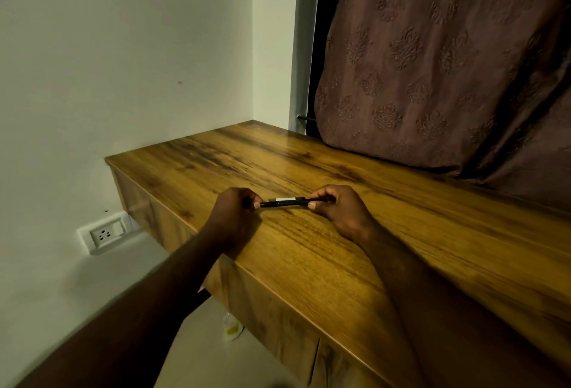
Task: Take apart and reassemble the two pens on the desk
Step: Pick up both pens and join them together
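Note:
A dark pen (285,202) with a pale band near its middle is held level just above the wooden desk (309,251). My left hand (236,211) pinches its left end between thumb and fingers. My right hand (336,207) grips the right end, which is partly hidden under the fingers. Only this one pen shows in the view; I see no other pen on the desk.
The desk's front edge runs diagonally from upper left to lower right, with cabinet fronts below. A brown patterned curtain (432,63) hangs along the back right. A wall socket (105,234) sits low on the left wall. A small bottle (231,327) stands on the floor.

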`<state>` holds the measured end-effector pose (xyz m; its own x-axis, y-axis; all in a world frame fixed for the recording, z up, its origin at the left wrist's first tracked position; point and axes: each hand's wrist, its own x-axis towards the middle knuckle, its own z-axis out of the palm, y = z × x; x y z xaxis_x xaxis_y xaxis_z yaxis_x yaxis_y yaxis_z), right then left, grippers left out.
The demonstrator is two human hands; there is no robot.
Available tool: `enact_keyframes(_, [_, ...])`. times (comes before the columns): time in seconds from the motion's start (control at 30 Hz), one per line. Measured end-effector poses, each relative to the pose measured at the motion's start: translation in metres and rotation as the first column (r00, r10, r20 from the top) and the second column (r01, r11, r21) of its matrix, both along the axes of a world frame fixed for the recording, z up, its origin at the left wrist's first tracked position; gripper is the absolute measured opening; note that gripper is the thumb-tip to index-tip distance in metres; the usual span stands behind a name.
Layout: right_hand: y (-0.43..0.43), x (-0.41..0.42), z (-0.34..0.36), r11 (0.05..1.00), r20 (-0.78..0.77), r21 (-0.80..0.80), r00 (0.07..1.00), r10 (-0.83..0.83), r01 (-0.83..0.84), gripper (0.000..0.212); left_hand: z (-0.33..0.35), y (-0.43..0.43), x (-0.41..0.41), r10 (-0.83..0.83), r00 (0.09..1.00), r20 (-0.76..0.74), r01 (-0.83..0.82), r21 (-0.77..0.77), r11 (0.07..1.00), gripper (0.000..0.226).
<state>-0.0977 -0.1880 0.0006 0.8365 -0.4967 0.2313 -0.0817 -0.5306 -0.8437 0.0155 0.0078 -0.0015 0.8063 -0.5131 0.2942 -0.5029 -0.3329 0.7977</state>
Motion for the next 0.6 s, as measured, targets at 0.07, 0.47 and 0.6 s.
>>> enact_keyframes(0.07, [-0.002,0.006,-0.004,0.996,-0.048,-0.081,0.998,-0.032,0.028,0.010,-0.003,-0.002,0.000,0.029,0.996,0.082,-0.033,0.040,0.999,0.014])
enact_keyframes(0.47, [-0.003,0.014,-0.007,0.972,-0.126,-0.227,0.988,-0.086,0.056,0.016,-0.008,-0.006,0.005,0.059,0.969,0.240,-0.107,0.195,0.975,0.006])
enact_keyframes(0.6, [-0.006,0.014,-0.009,0.978,-0.108,-0.201,0.992,-0.071,0.048,0.014,-0.007,-0.005,0.002,0.067,0.964,0.258,-0.124,0.212,0.969,0.007])
